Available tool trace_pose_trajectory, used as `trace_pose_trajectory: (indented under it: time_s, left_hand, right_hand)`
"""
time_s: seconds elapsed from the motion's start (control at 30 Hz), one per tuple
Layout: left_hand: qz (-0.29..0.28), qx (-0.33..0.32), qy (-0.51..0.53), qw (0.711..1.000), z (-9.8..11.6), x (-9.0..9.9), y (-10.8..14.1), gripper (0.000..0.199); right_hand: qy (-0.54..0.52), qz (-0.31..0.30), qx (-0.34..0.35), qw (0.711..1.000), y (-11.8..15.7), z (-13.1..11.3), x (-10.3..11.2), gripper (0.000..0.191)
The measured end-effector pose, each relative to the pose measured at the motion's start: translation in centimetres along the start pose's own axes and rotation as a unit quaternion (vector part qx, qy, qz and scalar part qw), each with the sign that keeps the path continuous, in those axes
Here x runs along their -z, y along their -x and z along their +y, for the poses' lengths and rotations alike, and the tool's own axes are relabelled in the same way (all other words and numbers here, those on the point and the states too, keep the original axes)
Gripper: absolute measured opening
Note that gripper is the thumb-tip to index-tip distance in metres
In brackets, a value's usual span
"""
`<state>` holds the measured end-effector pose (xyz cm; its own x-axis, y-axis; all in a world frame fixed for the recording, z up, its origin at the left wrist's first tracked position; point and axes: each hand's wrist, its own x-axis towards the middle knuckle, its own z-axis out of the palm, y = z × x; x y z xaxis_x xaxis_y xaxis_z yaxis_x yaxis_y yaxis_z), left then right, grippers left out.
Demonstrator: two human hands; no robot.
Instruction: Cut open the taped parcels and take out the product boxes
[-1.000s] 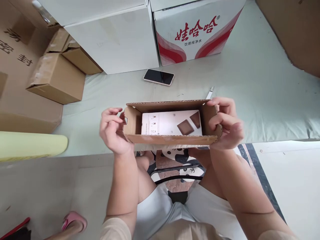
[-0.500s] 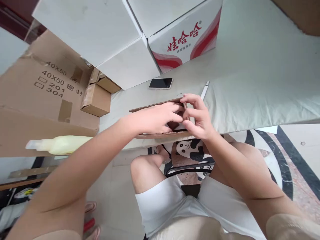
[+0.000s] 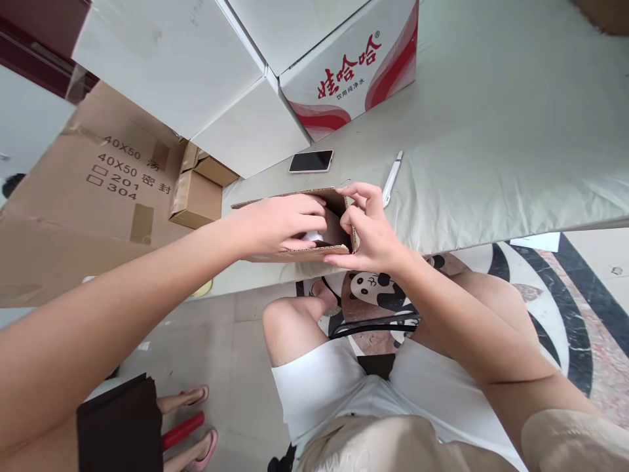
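Observation:
A small cardboard box (image 3: 339,249) lies on the cloth-covered table in front of me, its near end open. My left hand (image 3: 289,223) reaches into the box from the left, fingers bent around a small white thing (image 3: 313,235) that is mostly hidden. At the right end, my right hand (image 3: 371,226) grips the cardboard edge, with fingers over the wall and thumb low along the front flap. Just behind the right hand lies a white utility knife (image 3: 392,178).
A phone (image 3: 311,161) lies beyond the box. White cartons (image 3: 351,82) stand at the back. On the left are a small brown box (image 3: 196,200) and a large brown carton (image 3: 98,216). Another person's feet (image 3: 201,449) show on the floor at lower left.
The right hand's fingers have moved from near the left fingertips to the box's right wall. The left hand has shifted left, and a white thing now shows under it. My view has shifted slightly.

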<state>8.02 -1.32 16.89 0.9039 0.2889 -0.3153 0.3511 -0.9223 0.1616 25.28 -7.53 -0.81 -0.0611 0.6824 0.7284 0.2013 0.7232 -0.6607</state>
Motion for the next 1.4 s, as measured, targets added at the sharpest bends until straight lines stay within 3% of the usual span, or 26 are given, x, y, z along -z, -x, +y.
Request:
trace_pose_trajectory:
  time_s: [0.1, 0.17, 0.27, 0.4, 0.5, 0.6, 0.8, 0.97, 1.13, 1.3, 1.4]
  left_hand:
    - [0.030, -0.011, -0.029, 0.999, -0.1, 1.6, 1.9, 0.019]
    - [0.067, 0.048, -0.040, 0.996, -0.1, 2.2, 3.3, 0.020]
    - [0.110, 0.141, -0.016, 0.984, 0.2, 2.0, 4.7, 0.019]
    - [0.134, 0.178, -0.008, 0.975, 1.2, 1.3, 4.3, 0.031]
    - [0.078, 0.194, -0.008, 0.978, 1.9, 1.2, 3.3, 0.051]
    - [0.010, 0.228, -0.002, 0.974, 2.4, 1.1, 2.8, 0.043]
    - [0.069, 0.223, -0.057, 0.971, 2.3, 0.5, 2.0, 0.027]
    - [-0.031, 0.179, 0.019, 0.983, 2.4, 0.9, -0.5, 0.024]
    - [-0.087, 0.163, 0.072, 0.980, 2.9, 0.3, -2.2, 0.051]
    - [-0.086, 0.166, 0.035, 0.982, 3.3, -1.7, -2.7, 0.047]
    - [-0.084, 0.182, 0.074, 0.977, 3.2, -1.4, -2.4, 0.052]
  right_hand:
    - [-0.020, 0.015, -0.007, 1.000, -0.1, 0.0, 0.2, 0.058]
    - [-0.026, 0.036, -0.010, 0.999, -0.1, 0.0, 0.4, 0.052]
    - [-0.023, 0.056, -0.006, 0.998, -0.1, 0.0, 0.6, 0.047]
    - [-0.004, 0.038, -0.009, 0.999, 0.0, -0.3, 0.4, 0.050]
    - [0.000, 0.022, -0.022, 1.000, 0.1, -0.4, 0.3, 0.051]
    - [-0.002, 0.022, -0.032, 0.999, 0.2, -0.5, 0.3, 0.048]
    - [-0.008, 0.039, -0.007, 0.999, 0.2, -0.6, 0.3, 0.043]
    - [0.012, 0.028, -0.018, 0.999, 0.4, -0.2, 0.3, 0.045]
    - [0.002, 0.020, 0.001, 1.000, 0.6, 0.1, 0.2, 0.056]
    - [-0.011, -0.034, 0.002, 0.999, 0.8, 0.2, 0.2, 0.068]
    - [-0.009, -0.072, -0.012, 0.997, 0.9, 0.3, 0.3, 0.069]
